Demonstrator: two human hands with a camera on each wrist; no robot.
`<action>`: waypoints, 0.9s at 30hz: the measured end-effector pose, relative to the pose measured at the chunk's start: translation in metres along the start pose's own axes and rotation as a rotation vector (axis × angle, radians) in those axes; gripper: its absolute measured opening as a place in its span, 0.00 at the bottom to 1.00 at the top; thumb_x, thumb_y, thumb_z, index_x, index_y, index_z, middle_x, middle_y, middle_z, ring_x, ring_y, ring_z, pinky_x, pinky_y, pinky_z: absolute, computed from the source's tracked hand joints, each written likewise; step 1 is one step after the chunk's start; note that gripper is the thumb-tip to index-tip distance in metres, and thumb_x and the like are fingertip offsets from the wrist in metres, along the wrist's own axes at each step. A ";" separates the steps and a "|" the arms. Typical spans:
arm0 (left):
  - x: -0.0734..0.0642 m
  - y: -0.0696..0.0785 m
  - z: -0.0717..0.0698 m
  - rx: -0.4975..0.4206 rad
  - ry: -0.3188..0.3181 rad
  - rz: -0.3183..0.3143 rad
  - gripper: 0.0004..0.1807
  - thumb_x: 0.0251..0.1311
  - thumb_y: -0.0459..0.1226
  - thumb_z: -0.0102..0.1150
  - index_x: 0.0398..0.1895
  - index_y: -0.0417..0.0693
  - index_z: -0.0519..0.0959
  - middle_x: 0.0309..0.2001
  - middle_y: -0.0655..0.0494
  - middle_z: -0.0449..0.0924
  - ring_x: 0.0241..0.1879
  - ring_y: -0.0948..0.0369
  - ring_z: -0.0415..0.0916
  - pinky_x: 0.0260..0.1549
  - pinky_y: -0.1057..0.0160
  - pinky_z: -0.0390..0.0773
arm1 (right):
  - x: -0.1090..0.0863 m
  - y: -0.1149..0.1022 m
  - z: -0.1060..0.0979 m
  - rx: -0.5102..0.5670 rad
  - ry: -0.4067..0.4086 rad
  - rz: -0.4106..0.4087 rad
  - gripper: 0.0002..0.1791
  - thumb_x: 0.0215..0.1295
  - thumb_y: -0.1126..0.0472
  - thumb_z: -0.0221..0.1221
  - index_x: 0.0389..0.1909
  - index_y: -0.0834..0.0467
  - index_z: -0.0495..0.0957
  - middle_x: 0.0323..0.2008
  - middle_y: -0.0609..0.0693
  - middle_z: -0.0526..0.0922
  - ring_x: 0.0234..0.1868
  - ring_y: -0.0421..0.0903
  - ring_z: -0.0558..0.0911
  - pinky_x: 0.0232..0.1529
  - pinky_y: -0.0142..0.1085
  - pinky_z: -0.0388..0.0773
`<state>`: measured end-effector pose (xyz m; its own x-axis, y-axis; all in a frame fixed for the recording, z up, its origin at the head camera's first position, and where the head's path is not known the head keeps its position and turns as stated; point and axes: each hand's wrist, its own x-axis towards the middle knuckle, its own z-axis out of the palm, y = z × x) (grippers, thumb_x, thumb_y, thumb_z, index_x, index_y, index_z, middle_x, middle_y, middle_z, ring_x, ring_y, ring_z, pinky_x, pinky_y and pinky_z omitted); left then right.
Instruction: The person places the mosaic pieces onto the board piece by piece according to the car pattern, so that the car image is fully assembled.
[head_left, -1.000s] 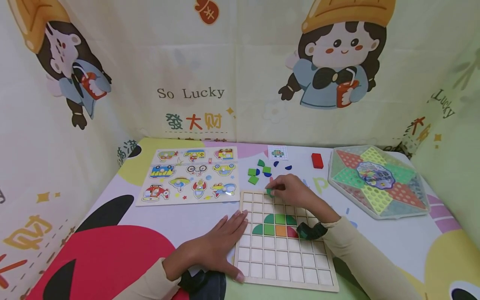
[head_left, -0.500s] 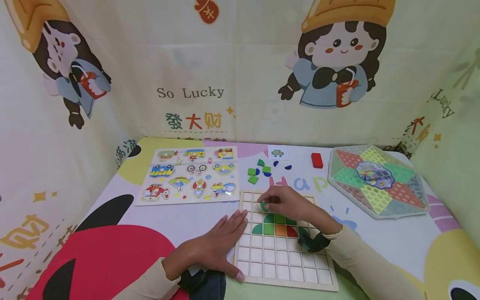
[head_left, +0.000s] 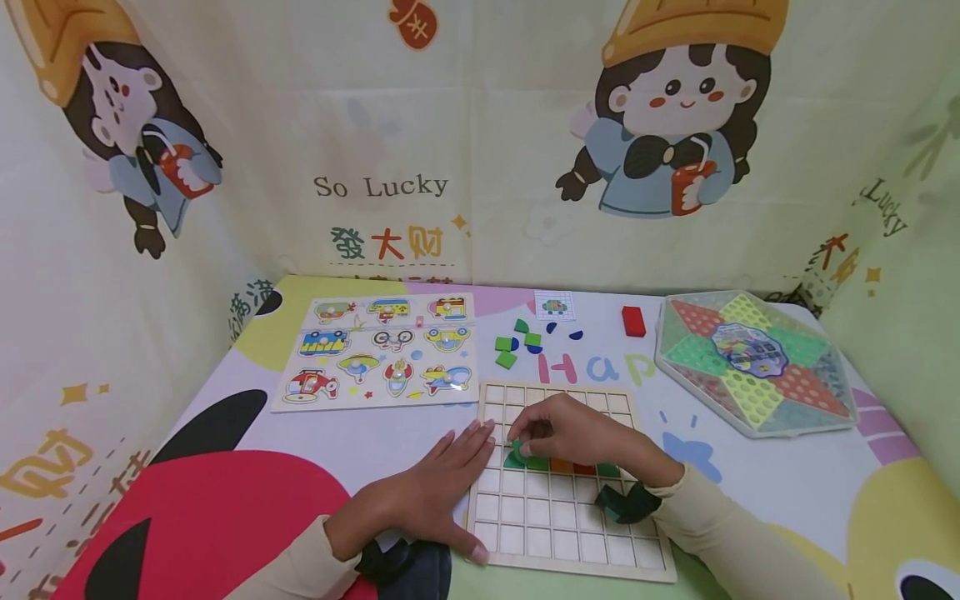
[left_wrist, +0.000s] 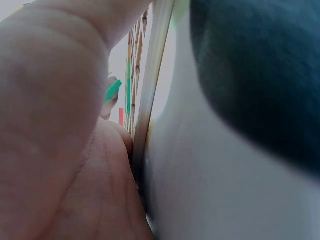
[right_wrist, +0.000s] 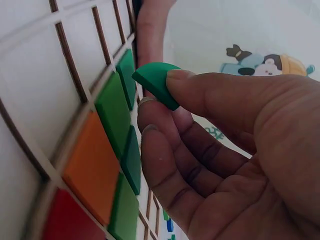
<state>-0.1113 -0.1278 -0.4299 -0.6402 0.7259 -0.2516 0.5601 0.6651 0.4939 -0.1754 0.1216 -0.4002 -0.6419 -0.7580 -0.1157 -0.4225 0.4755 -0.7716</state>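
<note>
My right hand (head_left: 573, 429) pinches a dark green quarter-circle piece (right_wrist: 157, 82) between thumb and fingers, over the left part of a wooden grid board (head_left: 555, 525). In the right wrist view the piece is apart from the board's surface. Set in the grid near it are green pieces (right_wrist: 114, 112), an orange square (right_wrist: 92, 167) and a red piece (right_wrist: 65, 220). From the head, the right hand hides part of these. My left hand (head_left: 431, 500) lies with straight, spread fingers against the board's left edge. Its thumb touches the lower left corner.
Loose green squares (head_left: 506, 359) and dark blue half-circles (head_left: 576, 335) lie behind the board, near a pattern card (head_left: 555, 306). A vehicle puzzle board (head_left: 375, 396) is at the left. A red block (head_left: 633, 322) and a hexagonal game box (head_left: 750, 362) are at the right.
My right hand has carried the green quarter-circle from the board's back edge toward me and slightly left, over the placed pieces. The left hand has stayed in place.
</note>
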 end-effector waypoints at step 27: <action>0.000 -0.001 0.000 0.014 0.010 0.005 0.67 0.43 0.73 0.59 0.78 0.47 0.43 0.78 0.57 0.29 0.75 0.56 0.25 0.69 0.43 0.35 | -0.004 -0.007 0.025 -0.154 -0.038 -0.041 0.08 0.59 0.62 0.68 0.39 0.50 0.86 0.30 0.35 0.76 0.31 0.35 0.74 0.33 0.29 0.75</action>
<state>-0.1114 -0.1286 -0.4302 -0.6427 0.7275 -0.2403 0.5704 0.6638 0.4837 -0.1535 0.1096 -0.4100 -0.5991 -0.7929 -0.1117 -0.5427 0.5046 -0.6715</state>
